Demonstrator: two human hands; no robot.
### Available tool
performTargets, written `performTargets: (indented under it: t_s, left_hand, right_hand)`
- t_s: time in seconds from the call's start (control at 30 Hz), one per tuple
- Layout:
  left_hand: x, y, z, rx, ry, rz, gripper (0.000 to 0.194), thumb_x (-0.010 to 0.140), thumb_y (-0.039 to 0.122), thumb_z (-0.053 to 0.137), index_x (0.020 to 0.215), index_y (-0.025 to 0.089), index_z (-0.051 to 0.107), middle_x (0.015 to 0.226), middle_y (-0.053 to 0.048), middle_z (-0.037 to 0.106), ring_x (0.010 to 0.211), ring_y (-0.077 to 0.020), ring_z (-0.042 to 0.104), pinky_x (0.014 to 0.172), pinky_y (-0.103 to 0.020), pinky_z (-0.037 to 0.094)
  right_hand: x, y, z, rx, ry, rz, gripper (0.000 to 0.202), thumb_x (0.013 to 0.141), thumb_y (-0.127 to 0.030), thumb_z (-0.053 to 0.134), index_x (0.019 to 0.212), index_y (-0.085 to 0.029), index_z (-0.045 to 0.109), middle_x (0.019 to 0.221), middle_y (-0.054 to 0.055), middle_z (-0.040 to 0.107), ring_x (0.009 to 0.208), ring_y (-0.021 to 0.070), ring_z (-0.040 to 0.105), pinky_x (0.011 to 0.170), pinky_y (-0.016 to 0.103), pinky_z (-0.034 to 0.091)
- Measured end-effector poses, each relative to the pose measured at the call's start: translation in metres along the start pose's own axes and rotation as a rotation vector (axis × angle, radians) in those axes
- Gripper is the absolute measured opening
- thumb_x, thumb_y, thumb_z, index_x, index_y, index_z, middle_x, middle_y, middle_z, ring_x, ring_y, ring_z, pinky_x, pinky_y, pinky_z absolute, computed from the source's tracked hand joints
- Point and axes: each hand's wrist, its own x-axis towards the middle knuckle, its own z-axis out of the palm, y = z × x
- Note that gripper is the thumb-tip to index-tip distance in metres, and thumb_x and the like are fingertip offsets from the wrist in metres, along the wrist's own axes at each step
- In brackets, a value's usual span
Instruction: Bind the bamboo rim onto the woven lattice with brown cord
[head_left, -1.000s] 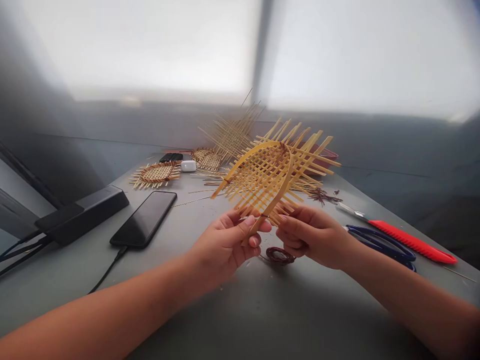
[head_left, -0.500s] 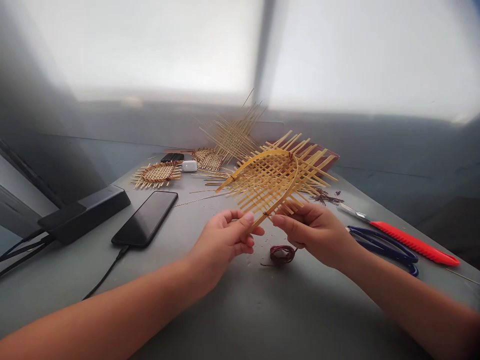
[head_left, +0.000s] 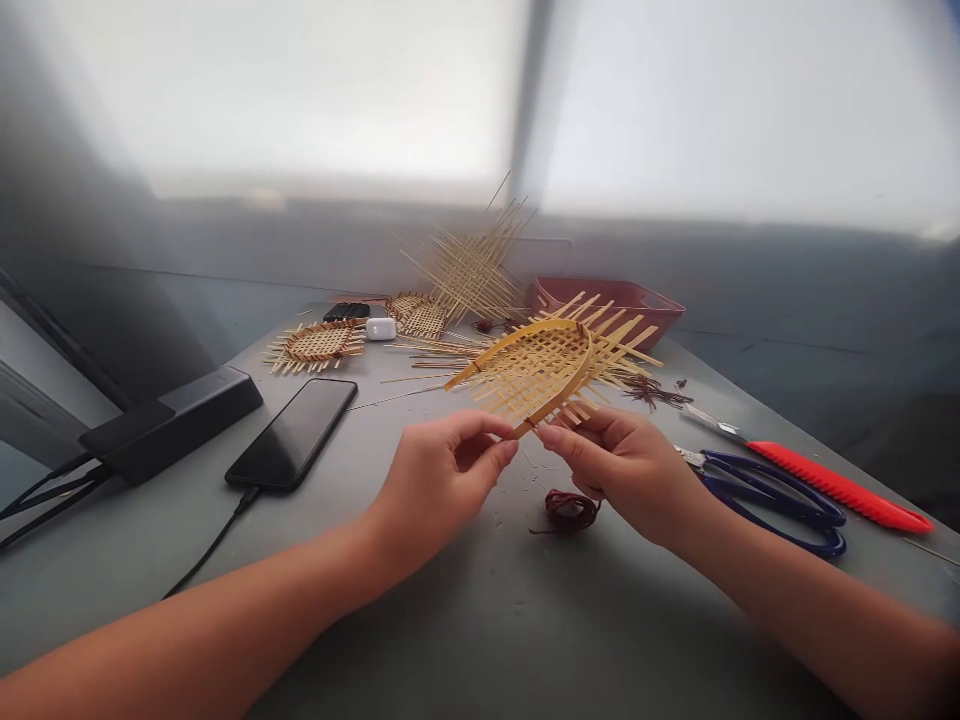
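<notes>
A woven bamboo piece [head_left: 536, 372] is held above the table, its strip ends sticking out past a curved bamboo rim strip [head_left: 568, 385]. Brown ties bind that strip to the weave at a few spots. My left hand [head_left: 442, 475] pinches the strip's near end between thumb and fingers. Close beside it, my right hand [head_left: 626, 465] grips the strip and weave near a tie, thumb on top and the other fingers partly hidden underneath. Below on the table lies a small coil of brown cord [head_left: 570, 511].
Right of my hands lie blue-handled scissors [head_left: 772, 490] and a red utility knife [head_left: 840, 485]. A phone [head_left: 292, 435] and a black power block [head_left: 172, 420] are at left. Behind stand woven pieces [head_left: 322, 343], a white case [head_left: 381, 328] and a reddish basket [head_left: 664, 318].
The woven piece has been lowered and tilted flatter, uncovering more of the basket behind. My left thumb and fingers have closed on the rim strip's end.
</notes>
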Motion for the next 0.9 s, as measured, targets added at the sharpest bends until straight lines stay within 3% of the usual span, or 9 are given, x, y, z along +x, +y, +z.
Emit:
performTargets:
  t_s: [0.27, 0.47, 0.6, 0.73, 0.9]
  left_hand:
    - [0.0029, 0.0017, -0.0047, 0.090, -0.087, 0.047, 0.015, 0.086, 0.028, 0.060, 0.091, 0.019, 0.070, 0.066, 0.001, 0.059, 0.059, -0.0119, 0.050, 0.056, -0.025, 0.041]
    - [0.0023, 0.0050, -0.0053, 0.132, -0.038, 0.016, 0.012, 0.085, 0.032, 0.062, 0.086, 0.021, 0.069, 0.063, 0.002, 0.058, 0.056, -0.0122, 0.048, 0.055, -0.026, 0.037]
    - [0.0006, 0.0066, -0.0034, 0.145, 0.043, 0.025, 0.011, 0.083, 0.031, 0.065, 0.087, 0.023, 0.059, 0.061, 0.004, 0.056, 0.056, -0.0124, 0.050, 0.058, -0.026, 0.037]
    - [0.0012, 0.0087, -0.0015, 0.088, 0.084, -0.052, 0.025, 0.082, 0.033, 0.067, 0.093, 0.023, 0.048, 0.062, 0.006, 0.057, 0.057, -0.0128, 0.051, 0.058, -0.027, 0.038]
    - [0.0064, 0.0068, -0.0036, -0.077, 0.081, -0.253, 0.036, 0.078, 0.039, 0.074, 0.101, 0.021, 0.052, 0.066, 0.003, 0.062, 0.064, -0.0139, 0.055, 0.062, -0.027, 0.041]
  right_hand:
    - [0.0020, 0.0040, -0.0020, -0.051, -0.029, -0.011, 0.043, 0.072, -0.058, 0.073, 0.081, -0.016, 0.064, 0.054, -0.009, 0.030, 0.046, 0.0057, 0.023, 0.040, 0.023, 0.021]
    - [0.0016, 0.0091, -0.0027, -0.034, -0.055, -0.051, 0.038, 0.076, -0.055, 0.072, 0.077, -0.018, 0.062, 0.056, -0.008, 0.033, 0.047, 0.0067, 0.028, 0.041, 0.023, 0.028]
    - [0.0002, 0.0096, -0.0003, 0.041, -0.047, -0.027, 0.038, 0.074, -0.055, 0.074, 0.079, -0.019, 0.062, 0.054, -0.009, 0.030, 0.046, 0.0066, 0.025, 0.041, 0.023, 0.029]
    - [0.0007, 0.0078, 0.0018, 0.119, -0.063, -0.022, 0.037, 0.073, -0.053, 0.076, 0.075, -0.020, 0.058, 0.051, -0.011, 0.027, 0.043, 0.0055, 0.022, 0.039, 0.022, 0.022]
    - [0.0001, 0.0060, 0.0022, 0.133, -0.083, -0.033, 0.040, 0.073, -0.052, 0.076, 0.069, -0.021, 0.051, 0.050, -0.011, 0.025, 0.042, 0.0046, 0.020, 0.039, 0.023, 0.020]
